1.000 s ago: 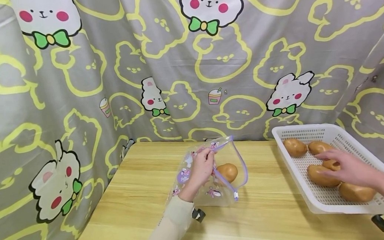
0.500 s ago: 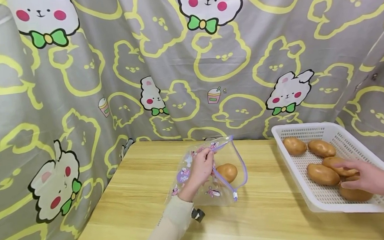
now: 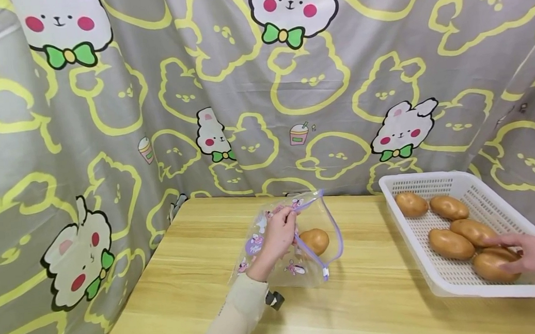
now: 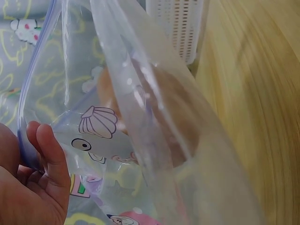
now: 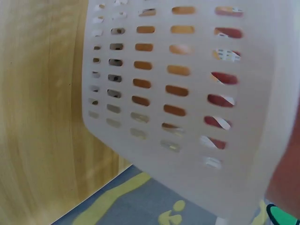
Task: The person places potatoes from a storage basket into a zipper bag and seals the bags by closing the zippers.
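Note:
My left hand [image 3: 289, 220] pinches the upper rim of a clear zip bag [image 3: 294, 276] with a purple zipper and cartoon prints, holding its mouth open towards the right. One brown potato [image 3: 314, 240] lies inside the bag. In the left wrist view my fingers [image 4: 47, 157] clamp the purple rim, and the potato [image 4: 159, 117] shows through the bag's film [image 4: 140, 70]. My right hand [image 3: 501, 254] reaches into the white basket [image 3: 436, 180] from the right and curls over the nearest potato [image 3: 488, 268]. Several more potatoes [image 3: 450, 243] lie in the basket.
The bag and basket sit on a light wooden table [image 3: 201, 290]; the basket is at its right side. A grey curtain with rabbit prints [image 3: 243, 86] closes in the back and both sides. The right wrist view shows only the basket's perforated wall [image 5: 187, 93] and table [image 5: 37, 93].
My right hand has drawn back from the middle of the basket to the nearest potato at its front right and closed over it. The left hand and bag have stayed put.

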Demonstrator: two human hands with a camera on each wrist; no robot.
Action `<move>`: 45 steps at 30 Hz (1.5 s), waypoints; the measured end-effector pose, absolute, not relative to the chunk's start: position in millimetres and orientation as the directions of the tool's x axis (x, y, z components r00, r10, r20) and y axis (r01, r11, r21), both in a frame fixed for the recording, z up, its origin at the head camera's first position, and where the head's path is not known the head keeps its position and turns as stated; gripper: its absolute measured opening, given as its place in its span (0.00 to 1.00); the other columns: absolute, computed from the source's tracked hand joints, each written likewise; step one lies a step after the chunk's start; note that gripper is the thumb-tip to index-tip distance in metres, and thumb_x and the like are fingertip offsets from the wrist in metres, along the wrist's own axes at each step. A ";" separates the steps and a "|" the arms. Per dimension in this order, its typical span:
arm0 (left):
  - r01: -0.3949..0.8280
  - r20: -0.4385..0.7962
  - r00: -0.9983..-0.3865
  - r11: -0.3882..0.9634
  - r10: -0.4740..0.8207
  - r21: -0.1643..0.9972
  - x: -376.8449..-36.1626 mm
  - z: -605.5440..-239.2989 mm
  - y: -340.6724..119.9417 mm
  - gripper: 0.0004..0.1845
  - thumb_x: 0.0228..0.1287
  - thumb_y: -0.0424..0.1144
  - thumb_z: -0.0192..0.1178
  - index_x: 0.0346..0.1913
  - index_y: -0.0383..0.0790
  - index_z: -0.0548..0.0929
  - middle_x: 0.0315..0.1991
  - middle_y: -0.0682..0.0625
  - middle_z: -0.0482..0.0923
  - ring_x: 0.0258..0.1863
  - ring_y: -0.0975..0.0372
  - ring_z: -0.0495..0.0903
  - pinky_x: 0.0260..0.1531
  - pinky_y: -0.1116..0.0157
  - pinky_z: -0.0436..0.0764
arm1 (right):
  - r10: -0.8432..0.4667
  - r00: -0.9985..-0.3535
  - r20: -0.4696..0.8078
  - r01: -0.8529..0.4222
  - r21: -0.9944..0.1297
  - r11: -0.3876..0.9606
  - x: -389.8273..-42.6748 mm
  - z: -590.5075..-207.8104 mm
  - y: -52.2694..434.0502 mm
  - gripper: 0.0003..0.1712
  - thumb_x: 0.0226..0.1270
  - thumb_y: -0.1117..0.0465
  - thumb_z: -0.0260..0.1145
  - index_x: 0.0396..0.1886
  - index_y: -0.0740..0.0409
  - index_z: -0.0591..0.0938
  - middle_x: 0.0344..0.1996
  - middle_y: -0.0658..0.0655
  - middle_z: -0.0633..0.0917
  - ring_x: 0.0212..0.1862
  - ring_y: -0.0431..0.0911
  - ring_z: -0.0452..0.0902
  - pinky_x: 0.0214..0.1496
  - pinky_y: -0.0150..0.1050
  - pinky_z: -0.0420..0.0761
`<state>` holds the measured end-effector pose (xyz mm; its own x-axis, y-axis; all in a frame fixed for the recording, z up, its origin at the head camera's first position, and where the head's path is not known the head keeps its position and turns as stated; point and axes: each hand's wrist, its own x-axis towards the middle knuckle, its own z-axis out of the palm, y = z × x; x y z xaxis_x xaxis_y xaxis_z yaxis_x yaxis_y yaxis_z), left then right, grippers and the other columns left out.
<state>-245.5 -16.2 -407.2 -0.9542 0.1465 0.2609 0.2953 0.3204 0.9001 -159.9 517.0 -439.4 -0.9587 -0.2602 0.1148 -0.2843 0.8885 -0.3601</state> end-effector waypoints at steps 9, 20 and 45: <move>0.291 0.260 -0.956 0.322 0.137 0.901 -245.9 -406.7 -19.0 0.13 0.73 0.36 0.46 0.45 0.37 0.82 0.16 0.50 0.73 0.06 0.64 0.69 0.14 0.53 0.80 | -0.257 -0.963 0.085 -0.271 -0.345 0.899 -163.2 -449.4 520.3 0.31 0.36 0.64 0.79 0.45 0.69 0.80 0.41 0.56 0.82 0.38 0.22 0.66 0.32 0.29 0.73; 0.289 0.255 -0.955 0.303 0.149 0.908 -245.6 -407.3 -21.7 0.13 0.73 0.36 0.46 0.44 0.37 0.82 0.16 0.50 0.73 0.07 0.64 0.69 0.15 0.50 0.80 | -0.248 -0.968 -0.039 -0.219 -0.350 0.911 -167.0 -446.5 513.1 0.35 0.41 0.60 0.78 0.48 0.77 0.77 0.43 0.59 0.82 0.39 0.26 0.69 0.35 0.26 0.73; 0.276 0.244 -0.960 0.327 0.137 0.904 -247.7 -407.7 -21.3 0.12 0.73 0.36 0.47 0.42 0.38 0.82 0.15 0.50 0.73 0.08 0.56 0.73 0.14 0.53 0.80 | -0.356 -0.934 -0.042 -0.302 -0.439 0.846 -167.1 -462.6 512.9 0.38 0.48 0.59 0.76 0.51 0.81 0.70 0.42 0.72 0.80 0.40 0.24 0.67 0.33 0.27 0.72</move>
<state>-247.7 -21.3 -407.7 -0.9601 0.1366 0.2442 0.2764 0.3272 0.9036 -167.1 512.9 -462.6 -0.9337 -0.3556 -0.0421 -0.3025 0.8461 -0.4390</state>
